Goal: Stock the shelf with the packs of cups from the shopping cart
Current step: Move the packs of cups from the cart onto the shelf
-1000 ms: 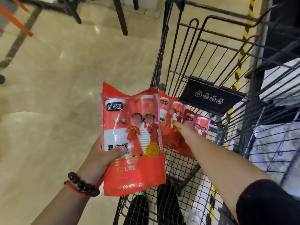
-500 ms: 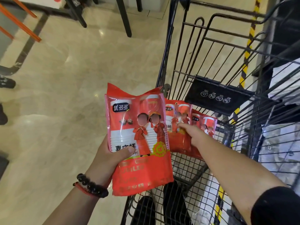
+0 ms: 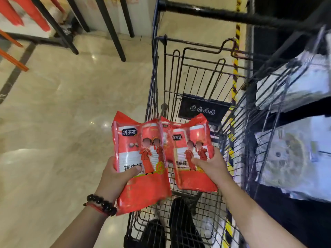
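Nearest the camera, at lower centre, the left hand [image 3: 116, 176] gripped a red pack of cups [image 3: 141, 163] around its lower middle, thumb curled across the front and fingers hidden behind. Just right of it, the right hand [image 3: 211, 169] pinched a second red pack [image 3: 192, 154] the same way, thumb on the printed face. Both packs hung above the shopping cart [image 3: 157, 72], side by side and touching or nearly so at their inner edges. A sliver of a third red pack [image 3: 165, 125] showed between their tops; whether either hand held it could not be told.

The packs looked light, with slick, crinkly film over a firm stack of cups, so a grip around the stack's middle seemed safest; the loose sealed ends would likely slip or tear. Squeezing hard could crush the cups.

Further off at the right edge, the shelf [image 3: 300, 119] held pale wrapped goods, blurred and cut off
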`<state>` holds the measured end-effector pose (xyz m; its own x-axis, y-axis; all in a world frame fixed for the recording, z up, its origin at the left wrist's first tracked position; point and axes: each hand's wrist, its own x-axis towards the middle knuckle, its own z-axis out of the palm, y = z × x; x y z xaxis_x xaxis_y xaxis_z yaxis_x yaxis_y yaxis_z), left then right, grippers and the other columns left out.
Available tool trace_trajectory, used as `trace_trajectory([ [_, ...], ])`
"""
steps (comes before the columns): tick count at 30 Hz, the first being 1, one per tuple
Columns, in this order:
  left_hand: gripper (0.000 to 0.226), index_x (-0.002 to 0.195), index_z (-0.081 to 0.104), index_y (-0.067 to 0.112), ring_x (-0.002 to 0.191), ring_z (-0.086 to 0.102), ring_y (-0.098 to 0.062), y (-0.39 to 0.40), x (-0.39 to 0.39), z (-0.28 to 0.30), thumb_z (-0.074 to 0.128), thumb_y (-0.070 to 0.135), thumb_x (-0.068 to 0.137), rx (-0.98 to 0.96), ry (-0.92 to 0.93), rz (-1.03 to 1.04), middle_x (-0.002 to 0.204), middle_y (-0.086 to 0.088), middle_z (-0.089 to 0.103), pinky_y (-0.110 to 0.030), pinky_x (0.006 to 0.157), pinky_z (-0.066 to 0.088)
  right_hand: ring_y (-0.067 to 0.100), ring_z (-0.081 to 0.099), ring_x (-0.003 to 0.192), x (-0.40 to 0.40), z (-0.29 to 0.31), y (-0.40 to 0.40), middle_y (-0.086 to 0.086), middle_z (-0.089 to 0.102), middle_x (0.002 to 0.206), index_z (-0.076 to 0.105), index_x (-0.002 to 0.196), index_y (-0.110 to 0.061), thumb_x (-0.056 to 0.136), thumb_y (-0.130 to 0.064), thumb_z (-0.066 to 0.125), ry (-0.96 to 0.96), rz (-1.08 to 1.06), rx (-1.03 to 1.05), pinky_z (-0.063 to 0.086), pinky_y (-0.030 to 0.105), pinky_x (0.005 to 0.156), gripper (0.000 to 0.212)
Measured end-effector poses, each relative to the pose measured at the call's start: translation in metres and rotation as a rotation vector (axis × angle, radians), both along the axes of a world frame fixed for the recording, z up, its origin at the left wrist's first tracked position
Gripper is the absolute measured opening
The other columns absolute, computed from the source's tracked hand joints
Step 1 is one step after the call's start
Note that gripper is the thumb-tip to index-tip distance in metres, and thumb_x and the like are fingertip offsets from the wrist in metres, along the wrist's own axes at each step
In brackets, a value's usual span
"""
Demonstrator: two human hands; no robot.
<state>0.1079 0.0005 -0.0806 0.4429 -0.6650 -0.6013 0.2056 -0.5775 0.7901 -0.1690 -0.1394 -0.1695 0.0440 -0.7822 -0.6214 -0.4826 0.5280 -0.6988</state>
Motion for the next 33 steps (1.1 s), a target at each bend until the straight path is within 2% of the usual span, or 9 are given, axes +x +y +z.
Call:
trace_trajectory([
  [7, 0.083, 0.117, 0.06, 0.021, 0.084, 0.075, -0.02, 0.004, -0.023, 0.024, 0.089, 0.045, 0.042, -0.004, -0.075, -0.108, 0.104, -0.006, 0.075, -0.033, 0.064, 0.06, 0.002, 0.07, 0.085, -0.039, 0.073, 0.038, -0.017, 0.073, 0.094, 0.056, 0.107, -0.041, 0.048, -0.048, 0.087, -0.028, -0.166, -0.098, 0.054, 0.031, 0.07, 0.067],
  [10, 0.078, 0.107, 0.058, 0.03, 0.075, 0.073, -0.007, 0.005, -0.031, 0.035, 0.088, 0.048, 0.038, -0.04, -0.12, -0.165, 0.097, 0.001, 0.073, -0.018, 0.053, 0.055, 0.004, 0.068, 0.09, -0.048, 0.093, 0.058, -0.018, 0.069, 0.099, 0.052, 0.113, -0.04, 0.046, -0.051, 0.086, 0.005, -0.202, -0.12, 0.053, 0.031, 0.073, 0.076],
  [16, 0.067, 0.1, 0.063, 0.033, 0.077, 0.073, -0.006, 0.016, -0.037, 0.045, 0.092, 0.046, 0.04, -0.177, -0.14, -0.304, 0.089, 0.009, 0.076, -0.016, 0.056, 0.053, -0.005, 0.062, 0.085, -0.061, 0.137, 0.113, -0.023, 0.064, 0.096, 0.047, 0.118, -0.042, 0.046, -0.054, 0.083, 0.062, -0.324, -0.17, 0.047, 0.021, 0.066, 0.081],
  [19, 0.056, 0.094, 0.068, 0.048, 0.074, 0.073, -0.002, 0.03, -0.034, 0.055, 0.087, 0.046, 0.041, -0.274, -0.1, -0.403, 0.087, 0.015, 0.077, -0.014, 0.055, 0.054, 0.003, 0.072, 0.081, -0.065, 0.157, 0.155, -0.011, 0.076, 0.091, 0.061, 0.11, -0.034, 0.058, -0.033, 0.089, 0.038, -0.391, -0.232, 0.058, 0.033, 0.072, 0.059],
  [22, 0.069, 0.101, 0.067, 0.034, 0.08, 0.074, -0.01, 0.049, -0.029, 0.057, 0.09, 0.046, 0.037, -0.296, -0.066, -0.472, 0.092, 0.009, 0.078, -0.027, 0.066, 0.058, 0.015, 0.075, 0.084, -0.069, 0.172, 0.201, -0.001, 0.078, 0.09, 0.068, 0.099, -0.024, 0.064, -0.016, 0.089, 0.02, -0.454, -0.337, 0.061, 0.039, 0.078, 0.042],
  [25, 0.084, 0.114, 0.062, 0.027, 0.09, 0.074, -0.02, 0.068, -0.03, 0.06, 0.091, 0.049, 0.038, -0.313, -0.049, -0.548, 0.103, -0.001, 0.076, -0.042, 0.077, 0.06, 0.022, 0.075, 0.087, -0.077, 0.182, 0.246, 0.002, 0.078, 0.093, 0.069, 0.1, -0.017, 0.064, -0.015, 0.09, 0.044, -0.525, -0.35, 0.059, 0.051, 0.085, 0.041],
  [27, 0.078, 0.112, 0.065, 0.029, 0.089, 0.074, -0.02, 0.079, -0.039, 0.069, 0.091, 0.046, 0.041, -0.34, -0.033, -0.592, 0.103, -0.001, 0.076, -0.037, 0.071, 0.061, 0.018, 0.075, 0.083, -0.083, 0.188, 0.275, -0.001, 0.078, 0.088, 0.07, 0.094, -0.021, 0.06, -0.019, 0.089, 0.057, -0.585, -0.381, 0.059, 0.049, 0.082, 0.039],
  [30, 0.064, 0.106, 0.069, 0.03, 0.082, 0.075, -0.014, 0.095, -0.062, 0.082, 0.09, 0.04, 0.046, -0.39, 0.018, -0.716, 0.099, 0.003, 0.078, -0.022, 0.061, 0.058, 0.012, 0.074, 0.082, -0.096, 0.197, 0.32, -0.005, 0.078, 0.089, 0.068, 0.099, -0.032, 0.054, -0.028, 0.087, 0.061, -0.697, -0.409, 0.059, 0.043, 0.08, 0.049],
  [33, 0.076, 0.114, 0.064, 0.022, 0.084, 0.075, -0.014, 0.112, -0.092, 0.092, 0.089, 0.04, 0.045, -0.42, 0.074, -0.83, 0.1, 0.003, 0.078, -0.022, 0.061, 0.058, 0.024, 0.073, 0.095, -0.114, 0.203, 0.369, 0.005, 0.075, 0.104, 0.06, 0.117, -0.012, 0.055, -0.029, 0.089, 0.036, -0.819, -0.425, 0.057, 0.051, 0.09, 0.07],
])
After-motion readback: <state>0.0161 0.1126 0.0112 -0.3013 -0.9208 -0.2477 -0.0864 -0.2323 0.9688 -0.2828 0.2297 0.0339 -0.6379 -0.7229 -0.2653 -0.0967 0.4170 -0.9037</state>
